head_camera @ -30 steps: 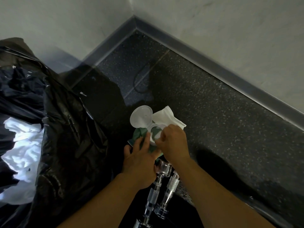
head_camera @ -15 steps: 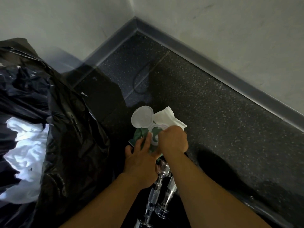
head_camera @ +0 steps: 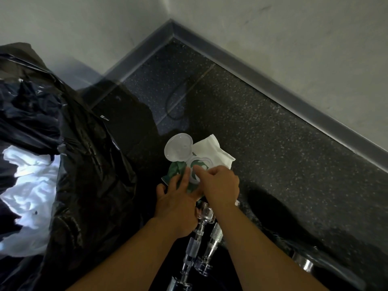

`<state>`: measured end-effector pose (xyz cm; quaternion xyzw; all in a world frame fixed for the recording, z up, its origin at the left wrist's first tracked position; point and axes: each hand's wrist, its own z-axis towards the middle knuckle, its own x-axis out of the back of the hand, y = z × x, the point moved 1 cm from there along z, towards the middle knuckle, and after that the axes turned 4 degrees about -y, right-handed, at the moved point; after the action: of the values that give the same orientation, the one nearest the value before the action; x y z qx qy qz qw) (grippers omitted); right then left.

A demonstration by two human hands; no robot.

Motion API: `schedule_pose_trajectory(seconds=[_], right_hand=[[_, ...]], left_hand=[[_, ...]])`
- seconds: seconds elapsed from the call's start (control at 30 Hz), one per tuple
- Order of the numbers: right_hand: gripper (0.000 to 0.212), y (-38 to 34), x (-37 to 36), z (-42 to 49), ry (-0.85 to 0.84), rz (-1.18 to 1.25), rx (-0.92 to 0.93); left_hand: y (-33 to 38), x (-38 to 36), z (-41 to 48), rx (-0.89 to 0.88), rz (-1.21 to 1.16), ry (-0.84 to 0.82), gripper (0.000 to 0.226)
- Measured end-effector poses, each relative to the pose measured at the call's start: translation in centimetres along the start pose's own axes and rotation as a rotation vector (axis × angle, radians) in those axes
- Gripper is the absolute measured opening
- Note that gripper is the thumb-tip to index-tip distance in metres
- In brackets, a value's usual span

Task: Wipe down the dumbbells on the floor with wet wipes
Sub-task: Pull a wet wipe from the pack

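Observation:
A green and white wet wipes pack (head_camera: 212, 152) lies on the dark floor with its round clear lid (head_camera: 178, 147) flipped up. My left hand (head_camera: 175, 203) presses flat on the pack's near green end. My right hand (head_camera: 220, 184) is over the pack's opening with fingertips pinched at the dispensing hole; whether a wipe is between them is hidden. Two chrome dumbbell handles (head_camera: 206, 244) lie on the floor just below my hands, partly covered by my wrists.
A large black rubbish bag (head_camera: 69, 164) with crumpled white wipes (head_camera: 27, 194) inside fills the left side. Grey skirting (head_camera: 273, 89) and walls form a corner behind. Another chrome dumbbell end (head_camera: 304, 261) shows at lower right on the speckled floor.
My right hand has shifted slightly left, from the pack's right side onto its opening. The left hand stays pressed on the pack.

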<state>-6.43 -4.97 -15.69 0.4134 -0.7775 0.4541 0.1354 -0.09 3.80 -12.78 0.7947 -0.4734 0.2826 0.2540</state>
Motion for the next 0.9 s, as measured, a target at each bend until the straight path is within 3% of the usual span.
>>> schedule_pose_trajectory(seconds=[0.07, 0.2, 0.4, 0.53, 0.63, 0.8, 0.9], right_hand=[[0.029, -0.5, 0.1, 0.3, -0.008, -0.116, -0.040], [0.009, -0.4, 0.3, -0.1, 0.028, -0.011, -0.040], [0.013, 0.5, 0.5, -2.5, 0.014, 0.314, 0.021], [0.026, 0.8, 1.9, -3.1, -0.007, 0.466, 0.035], [0.022, 0.5, 3.6, -3.9, -0.036, 0.569, 0.012], [0.011, -1.2, 7.6, -5.6, -0.137, 0.832, 0.038], [0.019, -2.8, 10.3, -6.4, -0.159, 0.908, 0.106]], left_hand=[[0.0, 0.0, 0.0, 0.002, 0.011, -0.001, 0.064], [-0.1, 0.0, 0.1, 0.005, 0.023, -0.002, 0.064], [-0.1, 0.0, 0.0, -0.002, 0.014, 0.007, 0.066], [-0.3, -0.1, 0.0, -0.015, 0.022, 0.026, 0.071], [-0.4, 0.0, -0.3, -0.020, 0.025, 0.049, 0.071], [-0.6, 1.1, -1.1, -0.068, -0.064, 0.304, 0.062], [0.3, 2.4, -2.0, -0.052, -0.139, 0.394, 0.052]])
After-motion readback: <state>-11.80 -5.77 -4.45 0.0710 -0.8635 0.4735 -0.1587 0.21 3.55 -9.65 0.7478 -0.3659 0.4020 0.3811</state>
